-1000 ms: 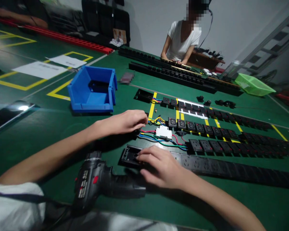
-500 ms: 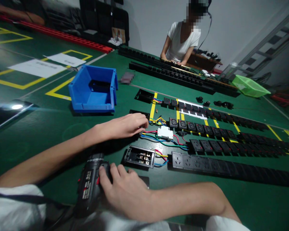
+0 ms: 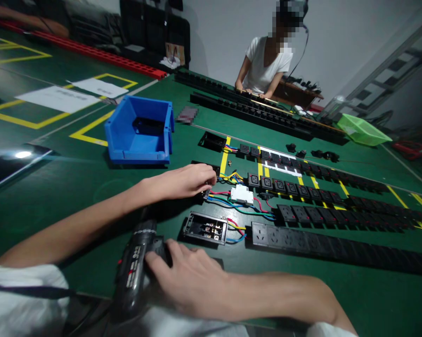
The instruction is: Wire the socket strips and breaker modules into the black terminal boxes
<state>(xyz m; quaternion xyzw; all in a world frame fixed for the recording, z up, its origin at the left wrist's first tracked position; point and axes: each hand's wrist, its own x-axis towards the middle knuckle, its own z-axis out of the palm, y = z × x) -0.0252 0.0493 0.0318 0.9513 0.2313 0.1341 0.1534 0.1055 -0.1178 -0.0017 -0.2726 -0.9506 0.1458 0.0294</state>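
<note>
My left hand (image 3: pixel 198 180) is closed, its bent fingertips down at a black wired housing that it mostly covers; what they pinch is hidden. Red, blue and green wires run right from there, past a white circuit breaker (image 3: pixel 242 194), to a row of black sockets (image 3: pixel 304 215). My right hand (image 3: pixel 189 278) is closed around the handle of a black cordless drill (image 3: pixel 135 264), which lies on its side near my body, chuck pointing away from me. Just beyond my right hand sits an open black terminal box (image 3: pixel 204 228) with brass contacts, wired to a black socket strip (image 3: pixel 291 238).
A blue bin (image 3: pixel 138 133) with a black part inside stands left of the socket rows. Farther back are long black strips (image 3: pixel 253 112), a green basket (image 3: pixel 363 128) and a co-worker (image 3: pixel 265 63) in a white shirt. Paper sheets (image 3: pixel 58 98) lie at left.
The drill and my right hand have shifted slightly to the right, and the right index finger sits lower along the drill. My left hand stays at the housing. The view has moved a little.
</note>
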